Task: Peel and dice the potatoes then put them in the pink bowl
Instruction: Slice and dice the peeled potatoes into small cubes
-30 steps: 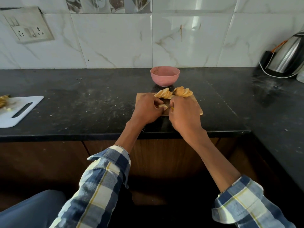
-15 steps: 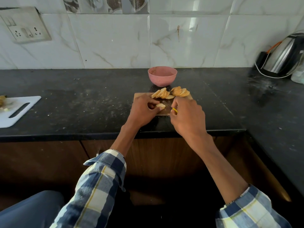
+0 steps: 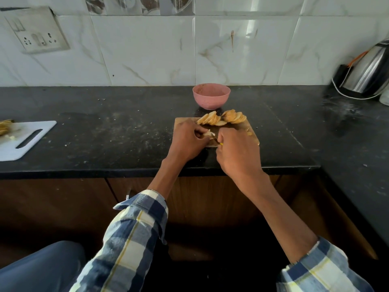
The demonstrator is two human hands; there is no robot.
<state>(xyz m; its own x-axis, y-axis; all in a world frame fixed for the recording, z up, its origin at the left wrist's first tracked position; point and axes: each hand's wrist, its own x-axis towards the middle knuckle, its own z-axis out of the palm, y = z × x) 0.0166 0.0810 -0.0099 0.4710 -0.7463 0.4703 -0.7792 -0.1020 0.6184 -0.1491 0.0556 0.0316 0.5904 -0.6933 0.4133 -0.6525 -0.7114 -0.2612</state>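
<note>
A wooden cutting board (image 3: 252, 133) lies on the black counter near its front edge. Two fanned rows of potato slices (image 3: 223, 119) rest along the board's far side. My left hand (image 3: 187, 142) pins a small pale potato piece (image 3: 207, 134) against the board. My right hand (image 3: 237, 150) grips a knife (image 3: 215, 140) with a yellow handle, whose blade touches that piece. The handle is mostly hidden in my fist. The pink bowl (image 3: 211, 95) stands just behind the board and looks empty.
A white cutting board (image 3: 27, 138) with potato scraps lies at the left. A steel kettle (image 3: 370, 74) with its cord stands at the back right. A wall socket (image 3: 35, 32) is on the tiled wall. The counter turns a corner along the right.
Both hands stay over the board. The left hand has closed in again over the small piece, and the knife has shifted slightly against it.
</note>
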